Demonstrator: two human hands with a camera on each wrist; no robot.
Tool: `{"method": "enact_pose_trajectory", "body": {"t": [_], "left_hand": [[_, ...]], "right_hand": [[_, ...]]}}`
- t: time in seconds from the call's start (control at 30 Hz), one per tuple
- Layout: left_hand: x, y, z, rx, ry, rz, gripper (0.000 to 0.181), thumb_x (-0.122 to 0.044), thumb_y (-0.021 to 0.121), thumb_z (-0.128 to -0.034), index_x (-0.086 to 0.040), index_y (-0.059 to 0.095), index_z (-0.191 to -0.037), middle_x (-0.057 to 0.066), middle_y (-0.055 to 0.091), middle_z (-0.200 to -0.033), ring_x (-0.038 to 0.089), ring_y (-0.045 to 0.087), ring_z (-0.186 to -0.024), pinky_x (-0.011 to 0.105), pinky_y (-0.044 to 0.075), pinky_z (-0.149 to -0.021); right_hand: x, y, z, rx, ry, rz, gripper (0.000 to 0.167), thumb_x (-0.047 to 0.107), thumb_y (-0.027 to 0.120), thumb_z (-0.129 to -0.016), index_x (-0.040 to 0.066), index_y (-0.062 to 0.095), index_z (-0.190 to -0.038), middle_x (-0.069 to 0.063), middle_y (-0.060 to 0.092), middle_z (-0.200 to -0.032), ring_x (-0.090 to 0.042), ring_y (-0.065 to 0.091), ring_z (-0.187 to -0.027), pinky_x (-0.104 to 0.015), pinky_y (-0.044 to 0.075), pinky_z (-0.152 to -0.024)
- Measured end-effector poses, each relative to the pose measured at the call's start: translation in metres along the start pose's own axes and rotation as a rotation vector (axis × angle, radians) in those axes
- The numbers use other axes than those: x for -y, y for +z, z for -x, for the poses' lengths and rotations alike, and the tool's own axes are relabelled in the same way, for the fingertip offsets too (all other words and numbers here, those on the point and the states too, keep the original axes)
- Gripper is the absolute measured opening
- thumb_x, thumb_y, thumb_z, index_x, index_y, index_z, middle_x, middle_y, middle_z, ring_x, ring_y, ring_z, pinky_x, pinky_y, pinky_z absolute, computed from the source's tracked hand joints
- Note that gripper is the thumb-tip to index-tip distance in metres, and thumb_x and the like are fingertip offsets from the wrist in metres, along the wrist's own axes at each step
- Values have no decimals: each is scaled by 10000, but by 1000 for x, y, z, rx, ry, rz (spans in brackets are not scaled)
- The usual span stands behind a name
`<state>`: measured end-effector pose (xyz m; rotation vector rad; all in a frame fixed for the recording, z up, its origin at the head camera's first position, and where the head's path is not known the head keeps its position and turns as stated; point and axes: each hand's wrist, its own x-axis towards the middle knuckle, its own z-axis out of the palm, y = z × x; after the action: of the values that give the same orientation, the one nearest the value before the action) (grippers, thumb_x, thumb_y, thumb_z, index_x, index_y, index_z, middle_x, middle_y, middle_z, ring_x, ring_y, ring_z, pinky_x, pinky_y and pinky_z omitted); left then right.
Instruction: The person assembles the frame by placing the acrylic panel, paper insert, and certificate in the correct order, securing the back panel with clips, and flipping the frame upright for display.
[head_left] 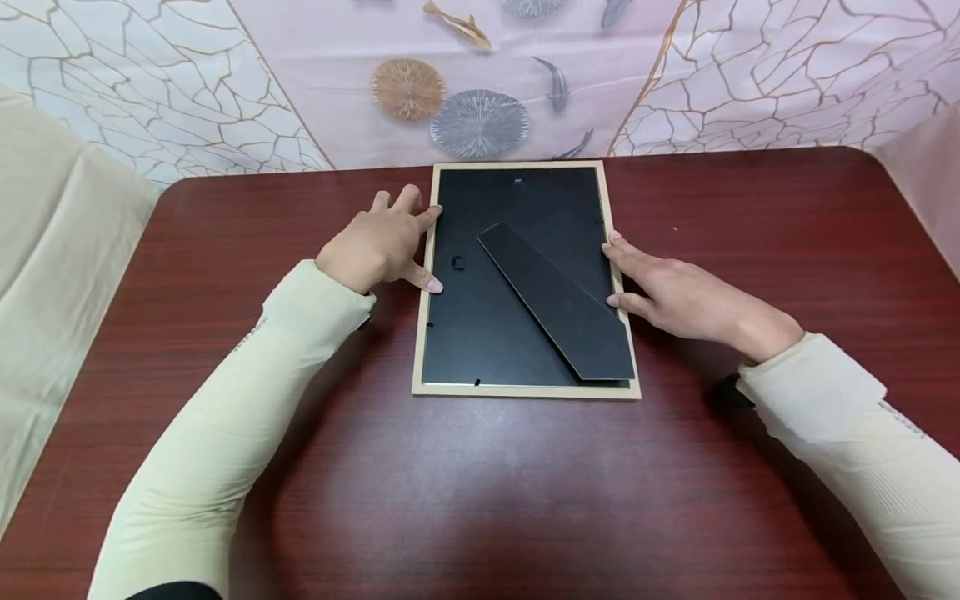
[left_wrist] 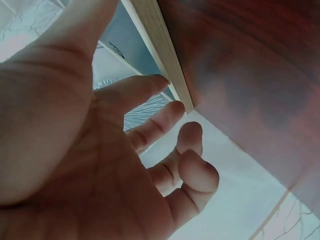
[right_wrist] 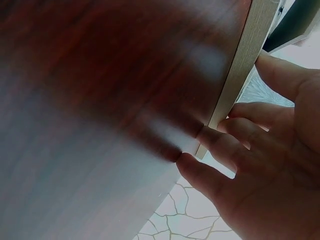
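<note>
A picture frame (head_left: 525, 391) with a pale wooden rim lies face down at the table's far edge. Its black backing board (head_left: 472, 333) faces up, and a black easel leg (head_left: 558, 304) slants across it to the lower right corner. My left hand (head_left: 382, 242) touches the frame's left side with thumb and index finger; its other fingers are spread and bent, off the rim in the left wrist view. On the opposite side, my right hand (head_left: 682, 296) rests its thumb and fingertips against the rim, two fingertips (right_wrist: 187, 162) reaching the tabletop. The frame's front is hidden.
Dark red wooden table (head_left: 487, 500) surrounds the frame. Behind it hangs a patterned cloth (head_left: 480, 50) with gold lines and round motifs. Pale fabric (head_left: 60, 250) covers the left side. A small metal hanger (head_left: 457, 262) sits on the backing board.
</note>
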<state>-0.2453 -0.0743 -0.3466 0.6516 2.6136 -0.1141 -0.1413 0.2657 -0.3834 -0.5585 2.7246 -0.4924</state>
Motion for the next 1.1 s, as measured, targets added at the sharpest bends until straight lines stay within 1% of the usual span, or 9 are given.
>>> {"method": "enact_pose_trajectory", "body": {"t": [0.13, 0.3, 0.43, 0.5, 0.6, 0.7, 0.87, 1.0, 1.1], "left_hand": [[-5, -2, -1, 12, -35, -50, 1190, -552, 868, -803, -175, 174, -1694, 164, 239, -1592, 431, 331, -1410, 570, 494, -1060], [-11, -4, -4, 12, -49, -136, 1201, -591, 868, -784, -160, 204, -1688, 164, 237, -1589, 431, 364, -1377, 526, 546, -990], [-15, -6, -6, 15, -75, -190, 1197, -601, 872, -777, -152, 231, -1681, 155, 238, -1578, 429, 377, -1372, 506, 552, -985], [-17, -6, -7, 14, -88, -205, 1203, -603, 880, -765, -146, 244, -1678, 155, 249, -1559, 424, 389, -1362, 503, 556, -986], [-19, -6, -7, 3, -81, -207, 1203, -602, 888, -754, -133, 266, -1670, 164, 270, -1538, 422, 420, -1334, 505, 566, -970], [-11, -2, -5, -12, -55, -133, 1195, -586, 885, -768, -146, 248, -1677, 171, 291, -1548, 430, 437, -1324, 533, 559, -978], [13, 16, 2, -58, 38, 132, 1094, -538, 826, -863, -220, 190, -1694, 169, 314, -1595, 467, 416, -1394, 643, 477, -1050], [27, 34, 16, -118, 112, 310, 1031, -526, 797, -899, -222, 211, -1691, 179, 330, -1616, 478, 387, -1411, 656, 440, -1090], [29, 47, 31, -139, 137, 397, 998, -506, 798, -905, -185, 256, -1679, 189, 340, -1632, 451, 369, -1409, 620, 394, -1155]], "right_hand": [[-1, 0, 1, -3, -2, -2, 719, 233, 621, -1066, -65, 272, -1619, -288, 182, -1706, -443, 289, -1564, -609, 320, -1216], [-1, 0, 2, -3, -1, 7, 716, 225, 623, -1064, -73, 276, -1615, -297, 185, -1701, -450, 297, -1557, -613, 325, -1212], [-1, 1, 2, -4, -3, 5, 719, 233, 621, -1065, -63, 273, -1619, -288, 180, -1707, -452, 306, -1553, -614, 332, -1207], [0, 0, 2, -4, -5, 5, 718, 236, 620, -1065, -60, 273, -1621, -285, 179, -1709, -453, 312, -1551, -612, 336, -1206], [0, 0, 3, -4, 0, 10, 719, 244, 617, -1066, -53, 272, -1623, -283, 179, -1710, -457, 318, -1546, -613, 338, -1203], [1, -1, 2, -2, 4, 17, 724, 247, 623, -1063, -53, 275, -1623, -284, 184, -1708, -462, 327, -1539, -620, 342, -1197], [2, -4, 0, -8, 12, 36, 733, 261, 663, -1041, -55, 320, -1607, -285, 224, -1698, -493, 401, -1488, -631, 369, -1174], [3, -9, -3, 1, 29, 45, 746, 273, 699, -1015, -53, 359, -1592, -294, 261, -1686, -511, 397, -1484, -647, 354, -1180], [2, -15, -6, -13, 23, 62, 711, 260, 727, -992, -58, 432, -1554, -308, 348, -1645, -506, 400, -1485, -662, 349, -1178]]}}
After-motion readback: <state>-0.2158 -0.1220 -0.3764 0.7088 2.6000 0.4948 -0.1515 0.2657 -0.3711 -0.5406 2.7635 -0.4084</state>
